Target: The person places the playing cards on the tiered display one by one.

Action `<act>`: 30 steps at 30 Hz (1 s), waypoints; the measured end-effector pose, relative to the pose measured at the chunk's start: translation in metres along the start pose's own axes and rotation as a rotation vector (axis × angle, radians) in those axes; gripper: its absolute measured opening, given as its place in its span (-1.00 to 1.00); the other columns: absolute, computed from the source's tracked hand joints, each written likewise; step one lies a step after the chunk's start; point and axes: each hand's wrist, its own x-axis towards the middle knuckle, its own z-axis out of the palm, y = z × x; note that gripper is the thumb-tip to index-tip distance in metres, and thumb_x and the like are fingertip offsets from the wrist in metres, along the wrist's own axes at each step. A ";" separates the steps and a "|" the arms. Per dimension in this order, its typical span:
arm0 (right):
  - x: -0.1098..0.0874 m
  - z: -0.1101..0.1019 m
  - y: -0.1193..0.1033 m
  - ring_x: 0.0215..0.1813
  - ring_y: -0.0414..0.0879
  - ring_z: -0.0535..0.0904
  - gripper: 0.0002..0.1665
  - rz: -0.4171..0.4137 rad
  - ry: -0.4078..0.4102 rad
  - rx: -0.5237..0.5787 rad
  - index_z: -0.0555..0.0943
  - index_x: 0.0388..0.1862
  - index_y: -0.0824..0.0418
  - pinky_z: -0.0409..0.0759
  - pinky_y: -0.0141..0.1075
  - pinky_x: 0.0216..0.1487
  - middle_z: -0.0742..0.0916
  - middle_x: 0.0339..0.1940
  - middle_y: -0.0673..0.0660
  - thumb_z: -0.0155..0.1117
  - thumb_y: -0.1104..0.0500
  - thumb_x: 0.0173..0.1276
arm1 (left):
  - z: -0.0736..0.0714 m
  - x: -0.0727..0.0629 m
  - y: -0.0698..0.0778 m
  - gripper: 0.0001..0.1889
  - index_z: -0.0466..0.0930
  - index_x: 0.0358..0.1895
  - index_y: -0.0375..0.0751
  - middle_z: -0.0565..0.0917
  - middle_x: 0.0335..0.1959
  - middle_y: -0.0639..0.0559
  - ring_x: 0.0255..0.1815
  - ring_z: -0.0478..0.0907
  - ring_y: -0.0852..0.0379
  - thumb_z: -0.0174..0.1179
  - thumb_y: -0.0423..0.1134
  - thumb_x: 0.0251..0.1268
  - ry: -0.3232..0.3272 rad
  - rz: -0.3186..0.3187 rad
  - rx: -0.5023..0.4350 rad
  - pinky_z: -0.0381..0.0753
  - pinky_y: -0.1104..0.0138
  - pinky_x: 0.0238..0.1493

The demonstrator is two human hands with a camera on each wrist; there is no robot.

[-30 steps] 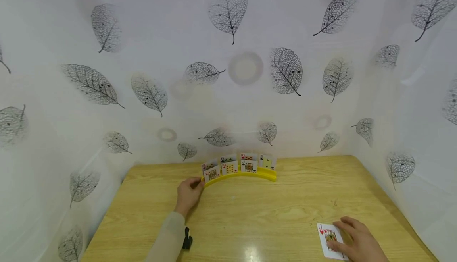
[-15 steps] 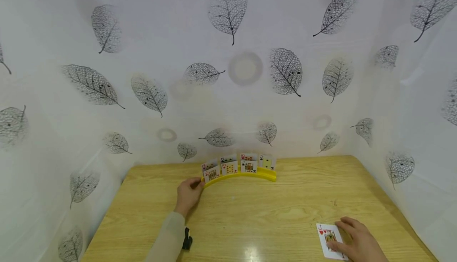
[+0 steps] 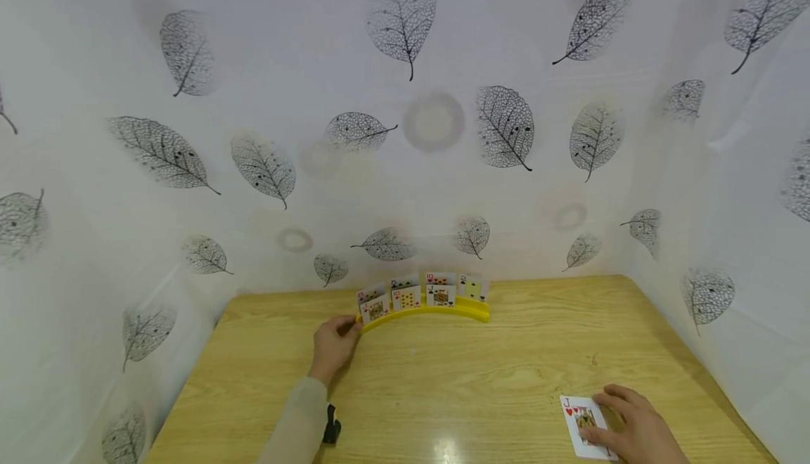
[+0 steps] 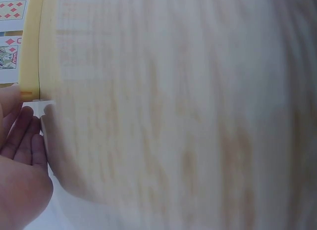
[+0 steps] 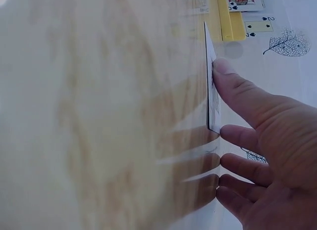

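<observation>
At the back of the table, a curved yellow card holder [image 3: 477,308] carries two rows of playing cards. A ten of diamonds [image 3: 407,298], a red jack [image 3: 376,308] and a black jack [image 3: 441,296] stand in front. My left hand [image 3: 334,346] holds the holder's left end, with the thumb [image 4: 9,99] against it in the left wrist view. At lower right, my right hand [image 3: 639,425] holds a jack of hearts [image 3: 583,411], face up and close over the table. The right wrist view shows the thumb [image 5: 225,68] on the card's face and the index fingertip at its edge.
In the holder's back row are a two of spades [image 3: 473,287], a ten of hearts [image 3: 438,279] and other partly covered cards. A small black object [image 3: 331,426] lies beside the left sleeve [image 3: 296,415]. Leaf-printed white cloth [image 3: 436,190] surrounds the wooden table [image 3: 462,365].
</observation>
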 end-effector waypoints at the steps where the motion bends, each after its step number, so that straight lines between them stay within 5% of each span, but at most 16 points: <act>1: 0.000 0.000 0.000 0.28 0.57 0.51 -0.22 -0.002 -0.003 -0.001 0.71 0.18 0.33 0.66 0.32 0.09 0.61 0.30 0.53 0.59 -0.22 0.22 | 0.000 0.000 0.000 -0.76 0.77 0.02 -0.39 0.78 0.09 -0.32 0.22 0.67 -0.34 0.37 -0.30 0.42 0.003 0.005 0.000 0.56 -0.17 0.40; 18: 0.002 0.000 -0.002 0.27 0.49 0.53 -0.25 0.015 -0.019 0.017 0.68 0.07 0.33 0.62 0.32 0.18 0.65 0.24 0.46 0.62 -0.23 0.18 | 0.000 -0.001 -0.002 -0.76 0.76 0.03 -0.38 0.77 0.11 -0.32 0.24 0.65 -0.33 0.35 -0.31 0.42 -0.013 -0.022 -0.006 0.54 -0.19 0.41; 30: 0.005 -0.001 -0.007 -0.01 0.04 0.63 -0.17 0.058 -0.001 0.030 0.60 0.08 0.36 0.68 -0.04 0.01 0.74 -0.04 0.11 0.72 -0.16 0.05 | 0.001 0.000 -0.004 -0.77 0.78 0.01 -0.39 0.79 0.05 -0.32 0.16 0.70 -0.32 0.36 -0.32 0.40 0.004 0.026 0.008 0.62 -0.15 0.33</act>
